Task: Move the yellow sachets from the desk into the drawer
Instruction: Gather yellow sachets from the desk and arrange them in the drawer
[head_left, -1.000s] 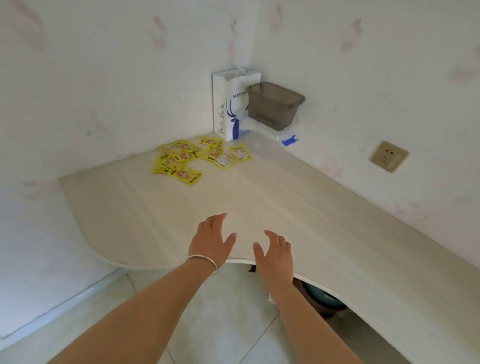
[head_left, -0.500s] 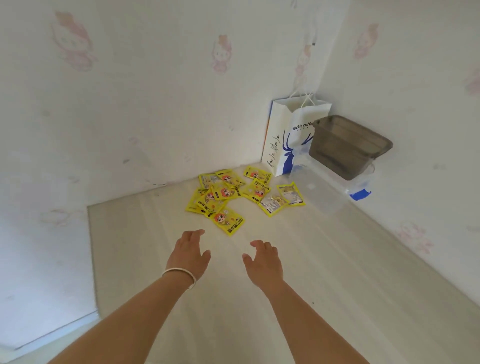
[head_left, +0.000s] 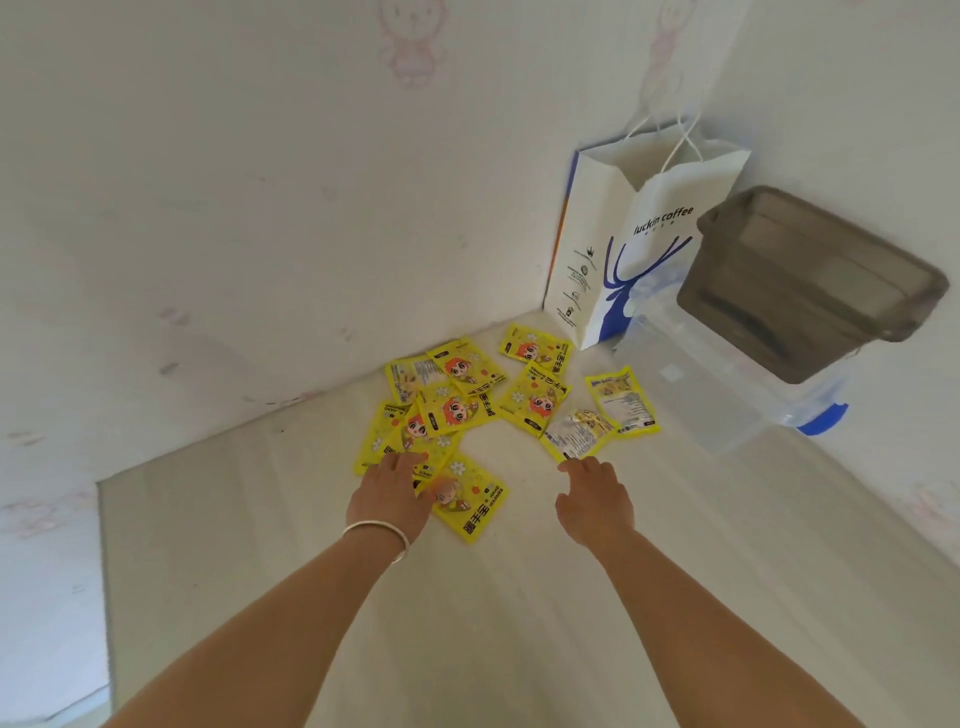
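Your left hand (head_left: 392, 493) lies flat on the sachets (head_left: 470, 400) to gather them; your right hand (head_left: 595, 499) hovers open, gripping nothing.

Soft, even daylight washes my view; the pale walls look nearly bleached. Shadows under my forearms are faint. My wide lens bends the desk (head_left: 260, 545) edge and walls toward the frame's borders. The grey bin (head_left: 810, 280) at right smears with blur.
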